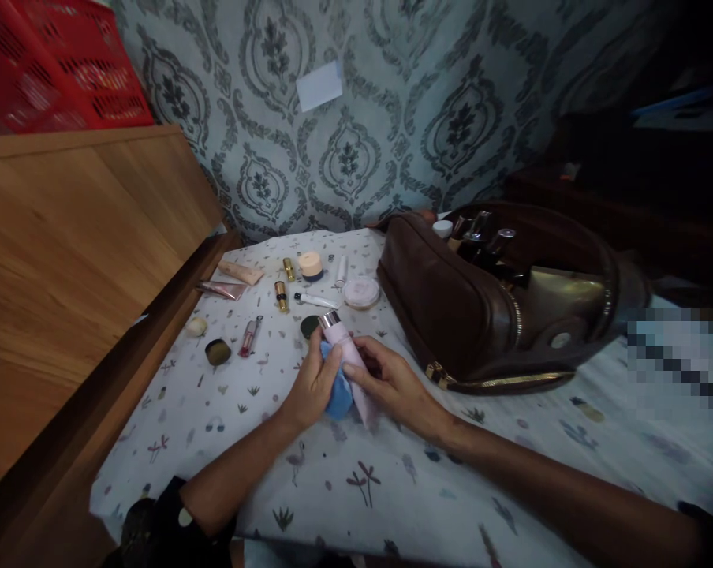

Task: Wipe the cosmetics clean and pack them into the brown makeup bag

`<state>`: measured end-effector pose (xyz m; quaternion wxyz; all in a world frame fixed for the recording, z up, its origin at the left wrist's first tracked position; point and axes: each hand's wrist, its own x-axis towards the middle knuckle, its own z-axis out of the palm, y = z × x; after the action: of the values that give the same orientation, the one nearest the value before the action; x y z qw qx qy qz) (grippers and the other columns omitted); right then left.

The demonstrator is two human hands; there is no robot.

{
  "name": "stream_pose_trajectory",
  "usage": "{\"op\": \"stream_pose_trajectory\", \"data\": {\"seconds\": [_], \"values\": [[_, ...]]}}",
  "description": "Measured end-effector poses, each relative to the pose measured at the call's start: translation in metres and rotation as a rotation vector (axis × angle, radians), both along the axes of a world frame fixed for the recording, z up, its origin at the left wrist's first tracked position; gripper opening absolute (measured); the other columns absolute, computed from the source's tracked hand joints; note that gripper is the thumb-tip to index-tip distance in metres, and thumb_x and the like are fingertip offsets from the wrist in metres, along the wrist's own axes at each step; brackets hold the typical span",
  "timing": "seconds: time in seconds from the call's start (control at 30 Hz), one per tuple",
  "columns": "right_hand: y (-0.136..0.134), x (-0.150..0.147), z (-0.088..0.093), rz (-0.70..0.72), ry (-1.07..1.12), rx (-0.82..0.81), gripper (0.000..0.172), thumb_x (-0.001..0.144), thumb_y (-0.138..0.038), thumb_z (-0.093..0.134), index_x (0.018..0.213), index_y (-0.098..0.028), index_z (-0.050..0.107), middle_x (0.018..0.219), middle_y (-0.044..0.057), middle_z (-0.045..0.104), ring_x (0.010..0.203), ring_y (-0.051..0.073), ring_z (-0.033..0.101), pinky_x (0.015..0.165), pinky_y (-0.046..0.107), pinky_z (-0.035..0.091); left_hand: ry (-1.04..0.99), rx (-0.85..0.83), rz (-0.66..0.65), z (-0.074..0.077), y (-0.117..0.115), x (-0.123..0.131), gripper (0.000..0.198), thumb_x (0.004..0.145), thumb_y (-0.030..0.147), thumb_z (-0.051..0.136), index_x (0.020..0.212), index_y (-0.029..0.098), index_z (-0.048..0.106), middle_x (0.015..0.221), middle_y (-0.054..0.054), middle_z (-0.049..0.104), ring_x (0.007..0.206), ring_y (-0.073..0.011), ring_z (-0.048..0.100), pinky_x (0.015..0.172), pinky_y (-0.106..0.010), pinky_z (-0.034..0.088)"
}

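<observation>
A pale pink cosmetic tube with a silver cap is held tilted between both hands, above the patterned cloth. My left hand grips it near the cap and also has a blue cloth pressed against its side. The fingers of my right hand are closed round the tube's middle from the right. Just beyond the cap lies a dark round lid, partly hidden by the hand and tube. Behind it are a white slim tube and a pale round compact.
An open brown leather bag full of cosmetics stands at right. Lipsticks, a cream jar, a lip gloss, squeeze tubes and a round tin are spread at left. A wooden panel borders the left side.
</observation>
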<state>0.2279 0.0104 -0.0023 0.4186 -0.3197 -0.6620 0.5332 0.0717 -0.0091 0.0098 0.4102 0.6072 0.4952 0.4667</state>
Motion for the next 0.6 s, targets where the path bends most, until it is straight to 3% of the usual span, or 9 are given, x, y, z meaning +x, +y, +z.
{"op": "stream_pose_trajectory", "data": {"seconds": [0.1,0.23,0.3,0.47,0.6], "values": [[0.0,-0.001,0.002,-0.006,0.103,-0.048,0.047,0.086,-0.056,0.063,0.116,-0.02,0.061,0.108,0.009,0.068,0.101,0.024,0.064,0.092,0.04,0.051,-0.018,-0.034,-0.044,0.0,-0.003,0.001,0.059,0.096,0.055,0.049,0.142,0.019,0.04,0.147,-0.013,0.049,0.14,-0.0256,0.043,0.119,-0.036,0.031],[0.003,0.0,0.006,-0.03,0.118,-0.198,0.056,0.081,-0.062,0.065,0.121,-0.023,0.059,0.099,0.007,0.071,0.09,0.024,0.066,0.084,0.039,0.054,-0.06,-0.059,-0.203,-0.001,-0.004,0.0,0.085,0.087,0.046,0.066,0.153,0.022,0.018,0.143,-0.013,0.053,0.131,-0.0277,0.052,0.112,-0.04,0.041],[0.004,0.002,0.007,-0.061,0.091,-0.232,0.059,0.079,-0.066,0.065,0.12,-0.022,0.061,0.097,0.007,0.07,0.089,0.024,0.066,0.081,0.037,0.055,-0.04,-0.035,-0.218,0.0,-0.002,0.001,0.092,0.083,0.044,0.073,0.152,0.022,0.016,0.14,-0.013,0.054,0.127,-0.0286,0.055,0.109,-0.042,0.044],[0.008,0.004,0.005,-0.152,0.051,-0.23,0.061,0.075,-0.076,0.062,0.106,-0.024,0.071,0.104,0.009,0.071,0.1,0.03,0.064,0.087,0.04,0.054,0.059,0.062,-0.071,0.005,0.006,0.004,0.067,0.086,0.046,0.068,0.136,0.019,0.033,0.127,-0.013,0.058,0.116,-0.0269,0.057,0.103,-0.04,0.045],[0.011,0.002,-0.003,-0.17,0.084,-0.321,0.066,0.073,-0.081,0.059,0.097,-0.021,0.075,0.092,0.011,0.072,0.09,0.03,0.065,0.078,0.041,0.054,0.082,0.079,-0.016,0.005,0.014,0.004,0.063,0.087,0.048,0.065,0.133,0.019,0.034,0.117,-0.011,0.059,0.107,-0.0259,0.058,0.098,-0.04,0.046]]}}
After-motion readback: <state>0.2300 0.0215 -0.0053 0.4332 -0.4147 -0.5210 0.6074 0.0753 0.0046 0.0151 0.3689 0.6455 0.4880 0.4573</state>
